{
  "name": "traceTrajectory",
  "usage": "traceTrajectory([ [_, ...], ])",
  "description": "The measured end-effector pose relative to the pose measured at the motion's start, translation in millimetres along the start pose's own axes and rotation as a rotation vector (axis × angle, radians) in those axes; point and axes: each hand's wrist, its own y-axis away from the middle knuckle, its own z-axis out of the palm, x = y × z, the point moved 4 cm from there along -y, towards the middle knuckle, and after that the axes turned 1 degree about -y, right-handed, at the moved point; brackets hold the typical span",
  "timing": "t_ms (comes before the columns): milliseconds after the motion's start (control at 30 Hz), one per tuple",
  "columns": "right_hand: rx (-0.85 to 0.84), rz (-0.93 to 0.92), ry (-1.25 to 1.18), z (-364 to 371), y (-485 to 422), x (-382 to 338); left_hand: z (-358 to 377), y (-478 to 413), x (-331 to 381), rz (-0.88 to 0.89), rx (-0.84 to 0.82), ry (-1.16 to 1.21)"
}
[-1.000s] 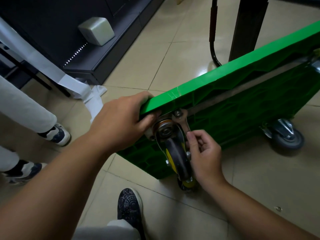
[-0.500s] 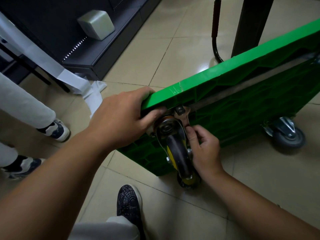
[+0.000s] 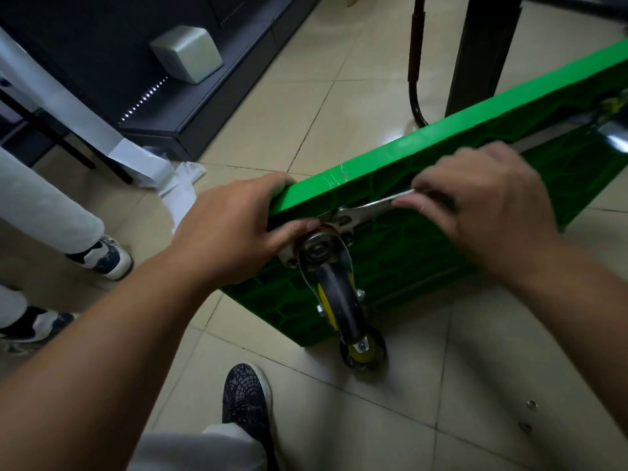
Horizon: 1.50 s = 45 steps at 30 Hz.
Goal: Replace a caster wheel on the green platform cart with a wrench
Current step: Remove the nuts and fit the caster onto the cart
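Nearest the camera, a dark patterned shoe (image 3: 246,399) is planted on a floor of pale beige tiles (image 3: 339,96), below the left hand (image 3: 231,229), and two small metal bits (image 3: 530,404) are seen on the tiles below the right forearm. Left of the left hand, a second person's sneakers (image 3: 102,256) and grey trouser legs are seen. Beyond that hand, crumpled white paper (image 3: 176,185) lies against a low dark cabinet (image 3: 204,107), on which a pale grey box (image 3: 187,52) is set. Beyond the right hand (image 3: 475,202), a black post (image 3: 482,52) and a curved black tube (image 3: 416,62) rise from the floor. The right hand is blurred, the bolt under the wrench head cannot be made out, and the cart's far end is cut off at the frame edge. The green platform cart (image 3: 424,253) is stood on its edge, its ribbed underside turned toward the camera. Its upper corner is gripped by the left hand, with the fingers curled over the top and the thumb laid on the underside. The caster wheel (image 3: 339,304) is mounted just below that thumb and reaches down to the tiles. The wrench (image 3: 367,207) is held by the right hand, whose fingers are curled round the handle. Its head lies at the caster's plate, between the two hands.
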Motion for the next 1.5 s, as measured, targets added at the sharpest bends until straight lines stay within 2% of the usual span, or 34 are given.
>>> traceTrajectory([
  [67,-0.025,-0.119,0.078,-13.6,-17.2,-4.6,0.2,0.3,0.0,0.003,0.001,0.004],
  [167,0.048,-0.29,0.114,-23.0,-22.3,-7.1,0.8,0.9,0.7,0.013,0.007,0.002],
  [233,0.113,-0.283,0.037,-22.3,-11.5,-1.0,0.7,0.8,0.2,0.014,0.009,-0.005],
  [300,0.172,-0.107,-0.141,-12.2,7.8,5.6,0.5,-0.2,-0.1,0.014,0.008,-0.003],
  [400,0.22,0.433,-0.643,17.8,43.2,-3.9,-0.2,-1.3,0.4,0.005,0.009,0.002],
  [467,0.218,0.672,-0.892,41.9,59.7,-24.2,-0.1,-1.6,0.0,0.004,0.01,-0.001],
  [633,0.224,0.832,-1.066,74.1,71.1,-63.1,-0.1,-0.6,0.5,0.011,0.011,-0.006],
  [933,0.257,0.951,-1.035,105.5,72.6,-72.7,-0.3,-0.2,1.0,0.005,0.038,-0.029],
  [1067,0.225,0.873,-0.949,107.5,67.1,-61.6,0.5,0.4,1.0,0.014,0.044,-0.018],
  [1167,0.218,0.741,-0.768,94.7,63.9,-38.7,1.0,0.2,1.1,0.016,0.046,-0.022],
  [1333,0.176,0.34,-0.346,44.6,37.9,-8.1,0.0,-0.2,0.0,0.007,0.04,-0.014],
  [1500,0.223,-0.1,0.061,-11.1,2.1,-12.6,-0.8,0.2,1.7,0.003,0.027,-0.01],
])
